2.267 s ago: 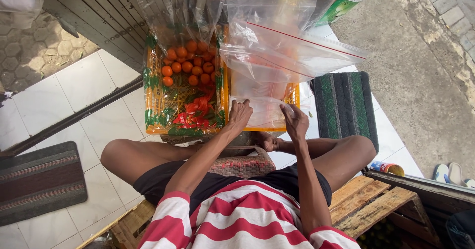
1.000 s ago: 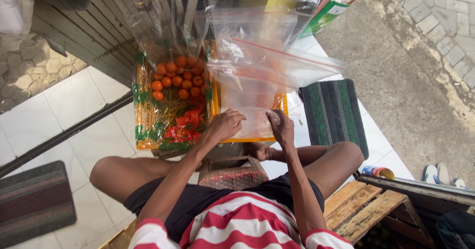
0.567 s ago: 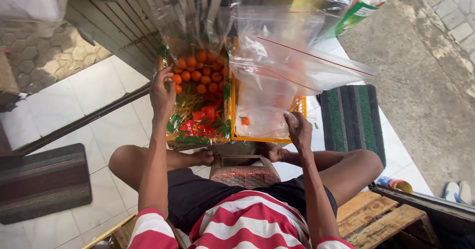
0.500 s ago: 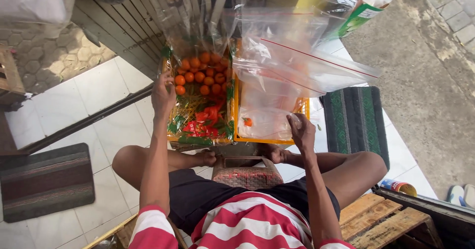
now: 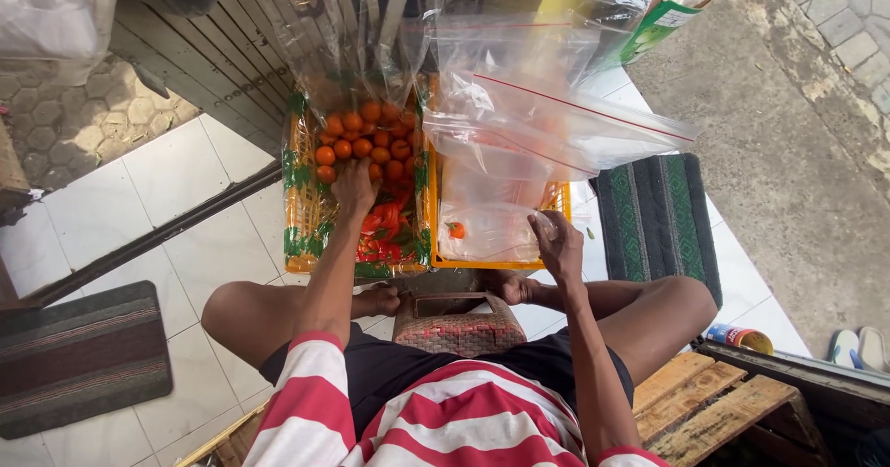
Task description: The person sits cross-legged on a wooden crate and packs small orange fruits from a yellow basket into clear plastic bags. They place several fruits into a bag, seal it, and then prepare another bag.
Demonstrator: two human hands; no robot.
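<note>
Person sits cross-legged on white floor tiles (image 5: 176,244), red-and-white striped shirt, head view looking down. Left hand (image 5: 354,187) reaches into the pile of small orange fruits (image 5: 366,142), palm down, fingers curled over them; whether any fruit is actually gripped cannot be told. The fruits lie in an orange crate (image 5: 301,230) lined with clear printed plastic with green leaf marks, red items below the orange ones. Right hand (image 5: 559,244) pinches the edge of a clear plastic bag (image 5: 491,226), fingers closed on it, bag mouth held up. One orange fruit (image 5: 456,230) sits inside that bag, low left. Bag rests in a second orange crate (image 5: 547,203), touching the first crate on its right side. More clear zip bags (image 5: 556,124) with thin red strip lines hang above both crates. Green and white carton (image 5: 663,26) top right. Dark green striped mat (image 5: 658,221) right of the crates. Small woven basket (image 5: 459,323) between the knees. Wooden pallet (image 5: 705,407) lower right, can (image 5: 742,339) just beside it. Dark doormat (image 5: 79,356) lower left.
</note>
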